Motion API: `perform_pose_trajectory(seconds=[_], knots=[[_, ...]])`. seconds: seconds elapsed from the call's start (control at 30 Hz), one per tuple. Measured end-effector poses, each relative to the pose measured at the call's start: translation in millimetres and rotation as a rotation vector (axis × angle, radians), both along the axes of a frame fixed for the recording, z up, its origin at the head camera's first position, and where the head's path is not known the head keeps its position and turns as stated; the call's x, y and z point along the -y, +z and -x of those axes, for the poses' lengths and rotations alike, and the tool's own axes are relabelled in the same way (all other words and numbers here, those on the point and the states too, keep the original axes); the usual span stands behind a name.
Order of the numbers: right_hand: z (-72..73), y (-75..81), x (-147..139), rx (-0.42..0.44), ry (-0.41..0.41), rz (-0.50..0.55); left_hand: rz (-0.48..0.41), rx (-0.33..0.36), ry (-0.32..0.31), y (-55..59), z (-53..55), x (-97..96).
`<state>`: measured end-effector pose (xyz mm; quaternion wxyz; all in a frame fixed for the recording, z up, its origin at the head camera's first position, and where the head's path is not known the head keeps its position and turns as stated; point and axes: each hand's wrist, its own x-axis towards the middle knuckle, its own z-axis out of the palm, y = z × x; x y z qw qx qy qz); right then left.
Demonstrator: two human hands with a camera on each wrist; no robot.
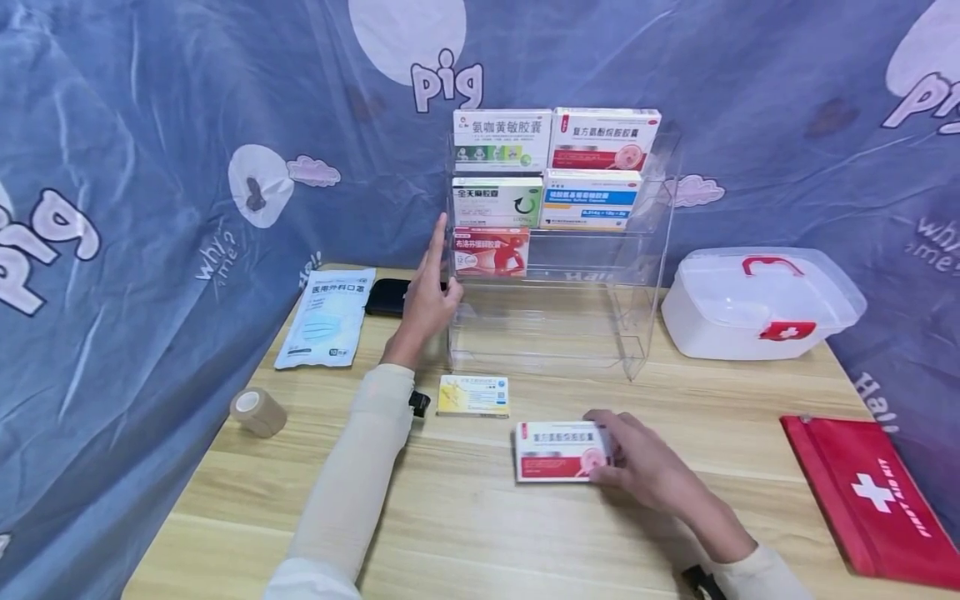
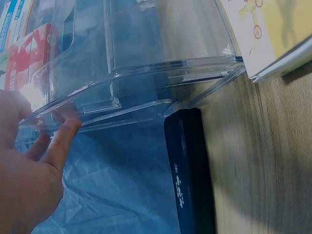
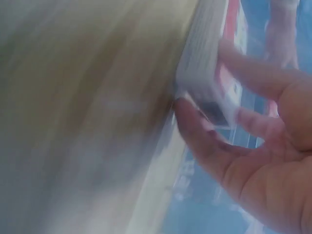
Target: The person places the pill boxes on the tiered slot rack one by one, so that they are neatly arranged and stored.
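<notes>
In the head view my right hand [image 1: 651, 462] pinches a white-and-red medicine box [image 1: 558, 467] by its right end, low over the table. The right wrist view, blurred, has the thumb and fingers on either side of that box [image 3: 202, 53]. My left hand [image 1: 433, 304] touches the left side of a clear acrylic display rack [image 1: 540, 333], its fingers extended; the left wrist view shows the fingers along the rack's edge. Several medicine boxes stand in the rack's upper tiers, among them a red box [image 1: 491, 252] at the left of the third tier. A yellow-and-white box [image 1: 473, 396] lies before the rack.
Left of the rack lie a face mask packet [image 1: 326, 317], a black case [image 1: 386, 297] and a tan bandage roll [image 1: 258, 412]. To the right are a white first aid box [image 1: 757, 312] with a clear lid and a red first aid pouch [image 1: 873, 500]. A blue printed cloth hangs behind.
</notes>
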<state>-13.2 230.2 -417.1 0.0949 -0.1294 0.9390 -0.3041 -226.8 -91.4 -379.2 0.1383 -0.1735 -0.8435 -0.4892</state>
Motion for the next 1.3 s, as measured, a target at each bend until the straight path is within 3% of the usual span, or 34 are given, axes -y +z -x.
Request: perform_pose_trajectory(seconds=[0.2, 0.43, 0.7, 0.87, 1.03, 1.3], knots=[[11.9, 11.0, -25, -0.125, -0.058, 0.105, -0.006, -0.001, 0.0, 0.6, -0.1, 0.5], [39.0, 46.2, -33, -0.352, -0.132, 0.117, 0.005, 0.008, 0.0, -1.2, -1.3, -2.1], [91.6, 100.9, -33, -0.58, -0.259, 0.097, -0.003, 0.008, 0.007, -0.4, -1.8, -1.6], [128.0, 117.6, -30, -0.76, -0.283, 0.077, 0.0, 0.011, 0.005, -2.0, -1.5, -1.3], [151.4, 120.4, -27, -0.79, -0.266, 0.048, 0.008, 0.013, 0.003, -3.9, -1.1, -3.1], [164.4, 122.3, -19, -0.795, -0.246, 0.029, 0.002, 0.011, 0.009, -0.6, -2.0, -1.0]])
